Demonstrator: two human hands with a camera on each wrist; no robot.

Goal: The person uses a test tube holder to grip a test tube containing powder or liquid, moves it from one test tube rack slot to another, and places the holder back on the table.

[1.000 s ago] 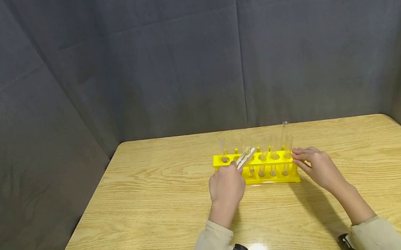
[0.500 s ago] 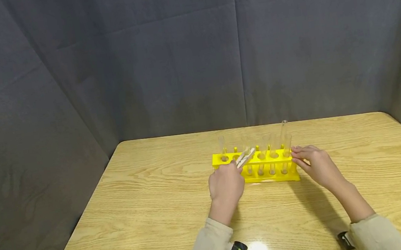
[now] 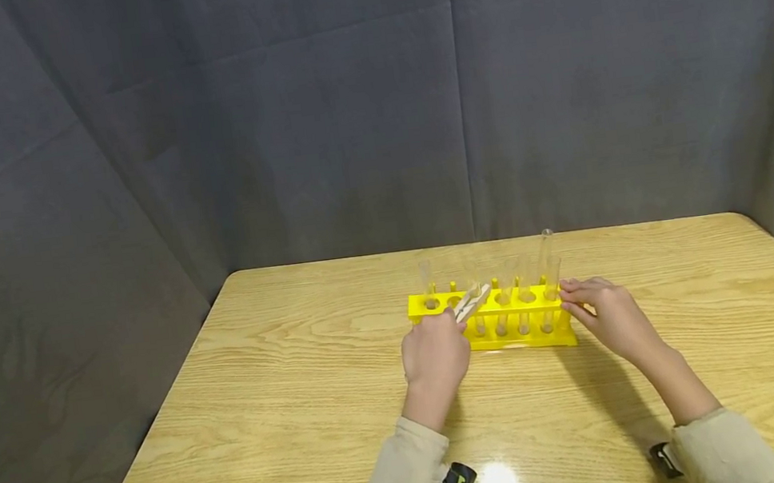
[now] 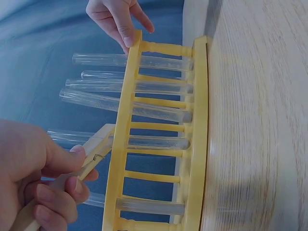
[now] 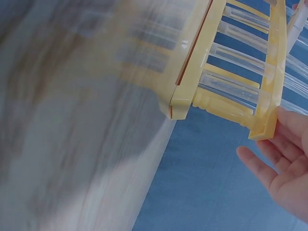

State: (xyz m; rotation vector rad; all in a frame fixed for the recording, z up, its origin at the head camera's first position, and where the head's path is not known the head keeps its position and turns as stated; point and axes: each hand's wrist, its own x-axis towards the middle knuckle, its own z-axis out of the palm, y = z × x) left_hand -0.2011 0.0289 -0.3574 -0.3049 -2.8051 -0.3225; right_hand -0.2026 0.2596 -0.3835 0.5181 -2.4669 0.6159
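Wooden clamp (image 4: 99, 137) in left hand (image 3: 435, 352), yellow tube rack (image 4: 198, 126)

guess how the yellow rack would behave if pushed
The rack would probably stay stiff, since posts join its two levels. Pushed high, it might tip, as tubes stick up well above it. Those could tilt or rattle, since one tube visibly leans.
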